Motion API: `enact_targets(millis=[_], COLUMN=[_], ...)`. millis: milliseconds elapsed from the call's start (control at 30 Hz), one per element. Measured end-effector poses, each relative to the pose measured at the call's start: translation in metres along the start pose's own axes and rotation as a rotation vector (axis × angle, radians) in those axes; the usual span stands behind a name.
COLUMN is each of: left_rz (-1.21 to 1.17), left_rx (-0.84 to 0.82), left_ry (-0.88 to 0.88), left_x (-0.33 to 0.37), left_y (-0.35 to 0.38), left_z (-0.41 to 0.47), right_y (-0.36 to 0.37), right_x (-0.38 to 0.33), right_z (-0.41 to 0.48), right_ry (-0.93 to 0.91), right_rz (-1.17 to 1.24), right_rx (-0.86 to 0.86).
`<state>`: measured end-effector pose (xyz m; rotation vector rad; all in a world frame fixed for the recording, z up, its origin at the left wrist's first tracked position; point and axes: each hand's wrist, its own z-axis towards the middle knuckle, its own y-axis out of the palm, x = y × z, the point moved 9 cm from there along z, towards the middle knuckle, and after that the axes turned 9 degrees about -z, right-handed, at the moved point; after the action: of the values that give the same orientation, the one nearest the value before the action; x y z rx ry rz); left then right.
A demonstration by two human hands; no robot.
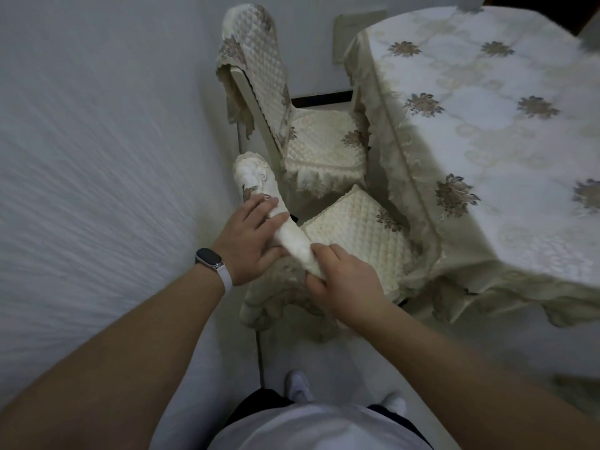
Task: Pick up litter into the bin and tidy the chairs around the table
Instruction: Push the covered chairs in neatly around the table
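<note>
Chair [354, 222] stands at the table's [487, 131] near corner; left hand [250, 237] clasps its top rail [293, 238], fingers barely bent, thumb beneath; right hand [344, 282] grips the rail's near end, fingers curled.

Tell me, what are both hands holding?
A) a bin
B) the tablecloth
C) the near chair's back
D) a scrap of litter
C: the left hand and right hand both grip the covered top of the near chair's back.
</note>
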<state>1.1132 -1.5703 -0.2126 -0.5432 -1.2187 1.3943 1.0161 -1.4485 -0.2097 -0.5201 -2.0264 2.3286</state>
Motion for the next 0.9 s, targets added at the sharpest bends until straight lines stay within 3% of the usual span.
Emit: enact_targets(millis=[467,900], left_rz=[-0.123,-0.182], left_rx=[0.147,0.161], left_ry=[0.168,0.144], left_x=[0.035,0.065], left_y=[0.005,0.028], left_z=[0.17,0.322], right_y=[-0.09,-0.153], right_x=[0.12,0.239], right_z=[0.056,0.109], right_ry=[0.159,0.31], right_rz=[-0.048,-0.189], right_rx=[0.229,0.364])
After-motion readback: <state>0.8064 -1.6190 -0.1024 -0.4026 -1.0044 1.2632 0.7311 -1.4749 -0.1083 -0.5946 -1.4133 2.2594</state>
